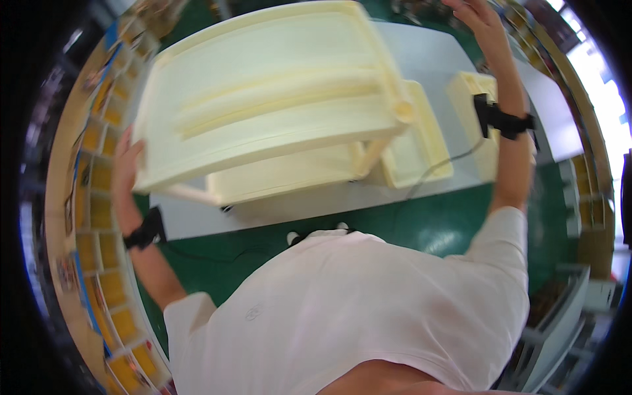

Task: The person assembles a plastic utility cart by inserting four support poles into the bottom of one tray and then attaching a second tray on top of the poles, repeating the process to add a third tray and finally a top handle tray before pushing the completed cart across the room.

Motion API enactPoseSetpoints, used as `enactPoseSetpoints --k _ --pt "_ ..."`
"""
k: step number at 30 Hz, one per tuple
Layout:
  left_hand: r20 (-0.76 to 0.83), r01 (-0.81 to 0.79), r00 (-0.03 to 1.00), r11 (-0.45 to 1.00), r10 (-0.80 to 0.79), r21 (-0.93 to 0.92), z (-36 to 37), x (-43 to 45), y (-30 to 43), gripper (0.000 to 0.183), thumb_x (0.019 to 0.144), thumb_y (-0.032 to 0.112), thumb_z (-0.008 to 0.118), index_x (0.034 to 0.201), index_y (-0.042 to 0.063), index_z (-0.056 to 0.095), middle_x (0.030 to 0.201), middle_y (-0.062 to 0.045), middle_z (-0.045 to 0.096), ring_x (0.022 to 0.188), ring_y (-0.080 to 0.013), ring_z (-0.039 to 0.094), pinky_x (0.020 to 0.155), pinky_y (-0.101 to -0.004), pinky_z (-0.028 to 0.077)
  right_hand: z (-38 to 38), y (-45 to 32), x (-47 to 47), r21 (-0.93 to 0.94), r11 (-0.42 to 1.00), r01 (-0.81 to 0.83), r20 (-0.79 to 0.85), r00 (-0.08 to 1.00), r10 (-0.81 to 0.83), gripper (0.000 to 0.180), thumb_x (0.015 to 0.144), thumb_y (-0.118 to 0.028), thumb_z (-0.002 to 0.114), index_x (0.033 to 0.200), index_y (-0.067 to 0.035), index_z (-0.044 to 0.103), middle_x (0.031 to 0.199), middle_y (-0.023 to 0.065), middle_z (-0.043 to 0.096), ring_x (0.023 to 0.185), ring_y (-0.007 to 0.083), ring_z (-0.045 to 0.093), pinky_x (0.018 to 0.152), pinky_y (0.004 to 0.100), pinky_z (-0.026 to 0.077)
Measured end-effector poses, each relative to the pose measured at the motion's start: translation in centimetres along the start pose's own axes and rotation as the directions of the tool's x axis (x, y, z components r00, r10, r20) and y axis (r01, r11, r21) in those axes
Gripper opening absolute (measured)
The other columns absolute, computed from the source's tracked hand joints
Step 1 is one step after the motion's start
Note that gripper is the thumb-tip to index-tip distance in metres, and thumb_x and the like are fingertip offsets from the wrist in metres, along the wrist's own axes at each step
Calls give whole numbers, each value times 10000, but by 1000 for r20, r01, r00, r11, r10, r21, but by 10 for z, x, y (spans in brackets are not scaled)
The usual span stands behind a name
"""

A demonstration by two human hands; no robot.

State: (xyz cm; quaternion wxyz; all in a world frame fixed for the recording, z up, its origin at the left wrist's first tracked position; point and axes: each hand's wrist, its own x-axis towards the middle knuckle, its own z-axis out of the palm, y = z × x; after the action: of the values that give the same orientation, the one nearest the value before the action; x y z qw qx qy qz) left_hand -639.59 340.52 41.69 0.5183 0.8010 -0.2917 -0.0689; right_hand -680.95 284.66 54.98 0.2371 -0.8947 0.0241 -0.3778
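Note:
A cream plastic tiered rolling cart [276, 54] stands on the white table before me. Its upper shelf bears a long raised ridge, and posts join that shelf to a lower tier [291, 170] with small dark casters beneath. My left hand [127, 157] grips the left edge of the upper shelf, some fingers hidden behind the rim. Raised at the upper right, my right hand [481, 19] is away from the cart with fingers apart and nothing visible in it. The frame's top edge cuts off part of that hand.
A cream plastic tray [439, 163] lies right of the cart, with another cream bin [474, 94] beyond it under my right arm. A dark cable [444, 162] crosses the white table [197, 222]. Shelving with yellow bins [101, 173] lines the left, above a green floor [424, 222].

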Motion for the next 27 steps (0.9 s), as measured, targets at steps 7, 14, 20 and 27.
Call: enactPoseSetpoints --k 7,14,20,27 --pt "51 58 997 997 -61 59 13 -13 31 499 828 52 473 1307 -16 351 1287 -121 428 1150 -193 420 973 -275 299 125 223 -262 -263 547 -795 -355 607 711 292 753 -165 593 990 1 558 915 184 614 898 332 579 751 397 464" --pt "41 84 996 996 -85 23 15 -21 39 496 822 27 465 1303 -18 349 1282 -123 425 1153 -195 416 980 -277 293 193 248 -367 -591 103 -800 -184 259 948 528 747 -179 624 1175 39 405 1065 241 524 934 384 557 815 442 458" --pt "31 124 992 990 -126 69 14 -23 50 513 829 37 479 1316 -23 327 1304 -134 409 1161 -204 417 973 -286 315 196 185 -284 -360 433 -826 1 464 886 468 795 -181 551 1158 40 354 1039 279 532 939 377 557 785 442 467" --pt "-3 112 994 991 -113 76 12 -26 51 490 831 42 485 1292 -46 345 1263 -123 448 1131 -195 437 958 -280 325 261 156 -270 -162 335 -928 342 266 901 705 757 -421 601 1138 133 388 957 328 547 738 378 607 639 414 498"
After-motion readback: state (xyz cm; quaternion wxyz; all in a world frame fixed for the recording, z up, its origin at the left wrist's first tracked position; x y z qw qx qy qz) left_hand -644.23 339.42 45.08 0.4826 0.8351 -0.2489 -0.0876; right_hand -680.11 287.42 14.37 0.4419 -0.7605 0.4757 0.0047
